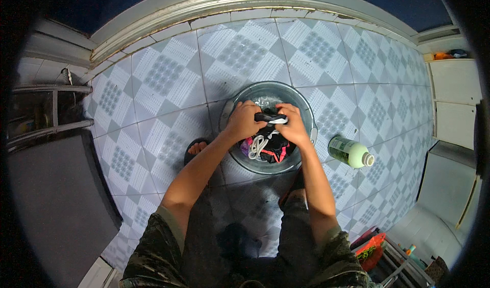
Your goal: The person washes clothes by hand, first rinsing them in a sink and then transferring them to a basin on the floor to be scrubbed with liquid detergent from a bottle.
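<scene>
A round grey bucket (pixel 239 159) stands on the tiled floor, between and in front of my feet. Above its opening, my left hand (pixel 247 120) and my right hand (pixel 291 123) grip the two ends of a twisted black-and-white cloth (pixel 271 118). Below the hands, inside the bucket, lie dark fabric with pink trim (pixel 277 150), a looped white cord (pixel 257 146) and a bit of purple cloth (pixel 245 147). Whether liquid lies under them is hard to tell. To the right of the bucket is a light green bottle (pixel 350 152) with an uncapped mouth and a label.
A dark grey flat-topped piece (pixel 57 203) and a metal rack (pixel 53 129) line the left side. Door or window frames (pixel 229 0) run along the far edge. White cabinets (pixel 455 96) stand at right; a shelf (pixel 402 257) with a red bag (pixel 371 253) is at lower right.
</scene>
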Motion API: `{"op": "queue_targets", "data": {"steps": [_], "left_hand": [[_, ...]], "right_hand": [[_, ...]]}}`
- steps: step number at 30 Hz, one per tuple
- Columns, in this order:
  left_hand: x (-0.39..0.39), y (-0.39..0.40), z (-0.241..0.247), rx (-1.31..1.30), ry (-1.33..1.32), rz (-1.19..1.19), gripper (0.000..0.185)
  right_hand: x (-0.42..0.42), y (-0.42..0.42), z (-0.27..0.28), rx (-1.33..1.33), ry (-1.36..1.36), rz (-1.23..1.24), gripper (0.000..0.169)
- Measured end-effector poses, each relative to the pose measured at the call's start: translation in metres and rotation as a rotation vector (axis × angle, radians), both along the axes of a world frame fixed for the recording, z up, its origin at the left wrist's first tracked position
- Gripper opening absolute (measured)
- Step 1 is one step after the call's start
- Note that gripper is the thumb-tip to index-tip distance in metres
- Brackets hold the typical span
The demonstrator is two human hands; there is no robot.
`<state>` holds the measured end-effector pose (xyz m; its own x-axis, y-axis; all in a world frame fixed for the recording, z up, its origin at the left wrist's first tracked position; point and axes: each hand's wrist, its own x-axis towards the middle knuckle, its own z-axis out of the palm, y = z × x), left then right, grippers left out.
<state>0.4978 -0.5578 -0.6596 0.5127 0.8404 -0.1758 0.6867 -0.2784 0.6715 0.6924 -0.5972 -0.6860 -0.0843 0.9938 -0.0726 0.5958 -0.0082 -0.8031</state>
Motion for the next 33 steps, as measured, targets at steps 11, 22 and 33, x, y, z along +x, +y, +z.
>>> {"op": "queue_targets", "data": {"steps": [11,22,33], "left_hand": [[0.005,0.011,0.078,-1.042,-1.221,0.071,0.041],[-0.013,-0.025,-0.079,-1.411,-1.429,0.526,0.031],[0.005,-0.036,-0.081,-1.064,-1.003,0.656,0.041]], "right_hand": [[0.034,-0.004,0.05,-0.507,0.393,0.121,0.037],[-0.087,-0.024,0.066,0.279,0.28,0.16,0.03],[-0.101,-0.005,0.016,0.227,0.007,-0.469,0.033]]}}
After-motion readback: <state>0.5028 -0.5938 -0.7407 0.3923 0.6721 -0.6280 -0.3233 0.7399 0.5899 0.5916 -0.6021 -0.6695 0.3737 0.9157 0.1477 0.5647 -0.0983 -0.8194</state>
